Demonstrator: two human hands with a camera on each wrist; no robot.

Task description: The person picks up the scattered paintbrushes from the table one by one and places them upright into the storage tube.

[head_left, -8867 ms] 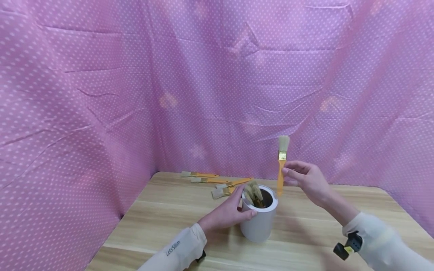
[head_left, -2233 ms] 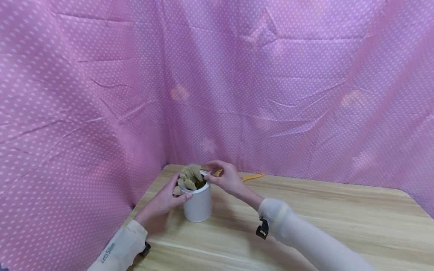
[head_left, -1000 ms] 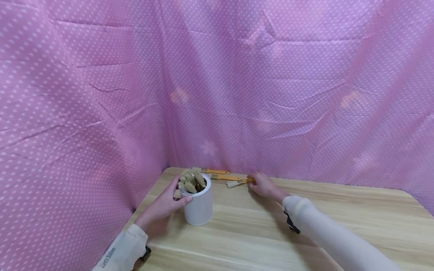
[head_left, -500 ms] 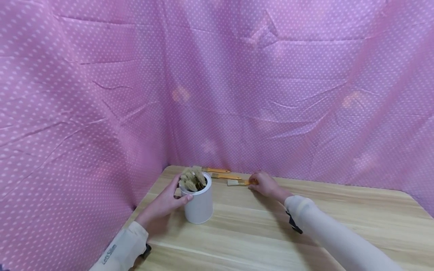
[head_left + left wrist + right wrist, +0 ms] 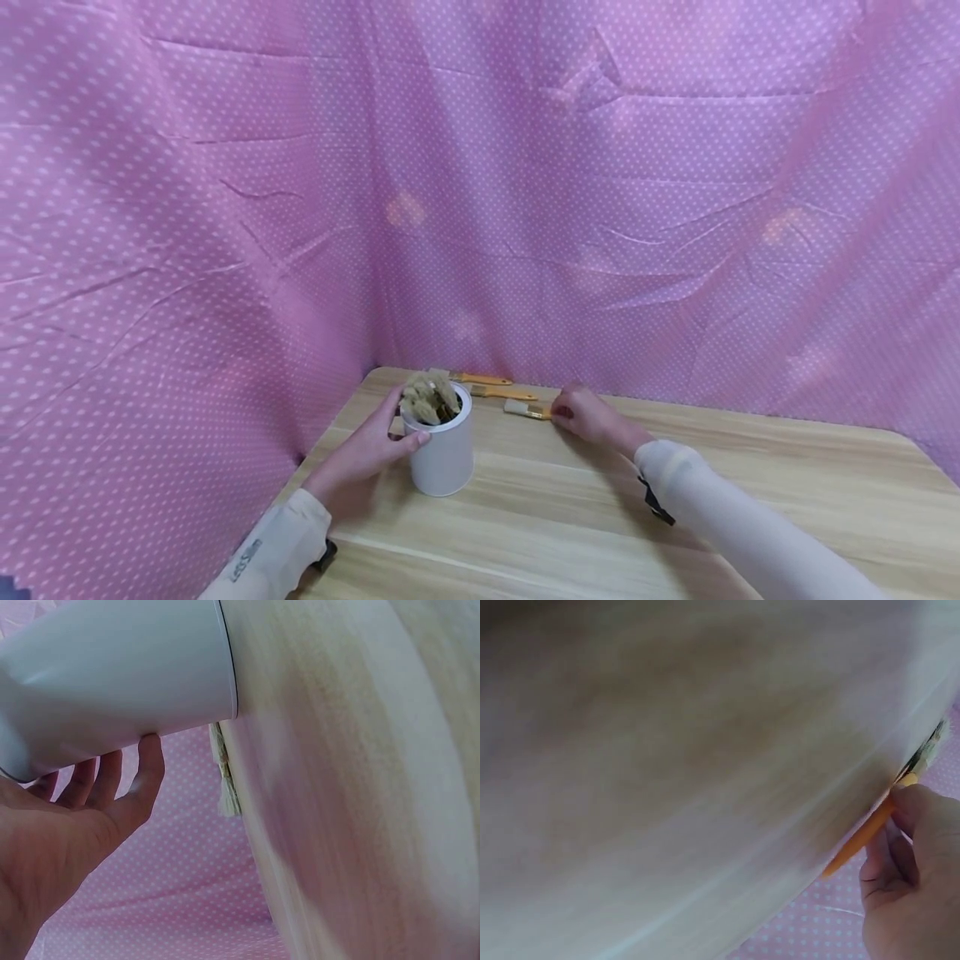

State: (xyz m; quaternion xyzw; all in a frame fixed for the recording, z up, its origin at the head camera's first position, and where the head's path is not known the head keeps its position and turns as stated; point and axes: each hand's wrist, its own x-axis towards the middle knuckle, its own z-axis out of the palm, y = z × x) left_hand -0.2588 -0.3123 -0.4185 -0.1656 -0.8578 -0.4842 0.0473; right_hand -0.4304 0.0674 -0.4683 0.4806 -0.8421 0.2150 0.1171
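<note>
Left hand (image 5: 365, 454) wraps the white can (image 5: 442, 454), which already holds several brushes bristle-up. Right of the can, right hand (image 5: 588, 414) pinches an orange-handled paintbrush (image 5: 525, 410) lying on the table (image 5: 750, 475). Two more brushes (image 5: 491, 385) behind the can remain unloaded.

Smooth white metal can (image 5: 443, 454), matt wood-grain table (image 5: 675, 533), dotted pink cloth (image 5: 225, 208).

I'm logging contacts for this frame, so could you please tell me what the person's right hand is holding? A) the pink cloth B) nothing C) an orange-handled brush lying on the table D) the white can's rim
C: the right hand pinches the orange-handled brush on the table, clear of the white can.
</note>
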